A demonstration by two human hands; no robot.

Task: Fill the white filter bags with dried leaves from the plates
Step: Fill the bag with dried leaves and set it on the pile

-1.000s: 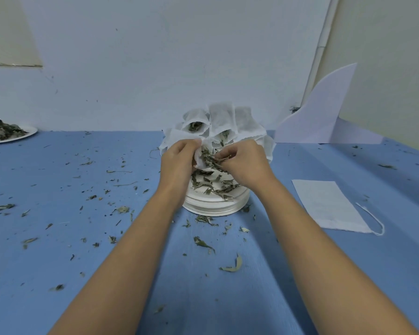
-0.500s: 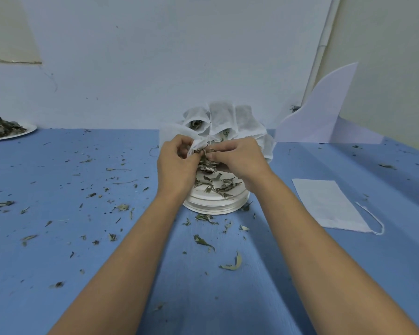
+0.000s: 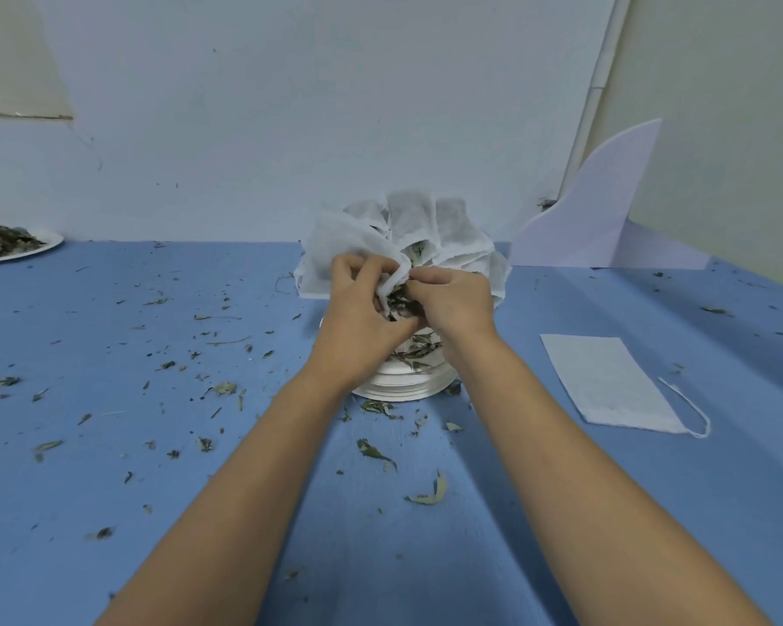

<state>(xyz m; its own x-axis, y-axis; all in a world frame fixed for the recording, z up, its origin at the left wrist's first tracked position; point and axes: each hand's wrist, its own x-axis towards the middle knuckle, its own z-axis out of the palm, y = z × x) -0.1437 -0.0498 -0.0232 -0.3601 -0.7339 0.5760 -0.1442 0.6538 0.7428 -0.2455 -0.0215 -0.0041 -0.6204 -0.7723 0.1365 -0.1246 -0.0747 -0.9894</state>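
Single view: head-worn wide-angle cam, up over the near edge of the table (image 3: 109, 467), facing forward and down toward the wall (image 3: 290, 106). Both forearms enter from the bottom edge. Left hand (image 3: 358, 323) and right hand (image 3: 457, 305) sit mid-frame at close range, on a bag (image 3: 335, 246) and leaves (image 3: 398, 300). Far-left plate (image 3: 50, 244) is cut by the frame edge.

Crumpled white filter bag (image 3: 335, 257), leaves (image 3: 398, 301) at its mouth, above stacked plates (image 3: 403, 385).
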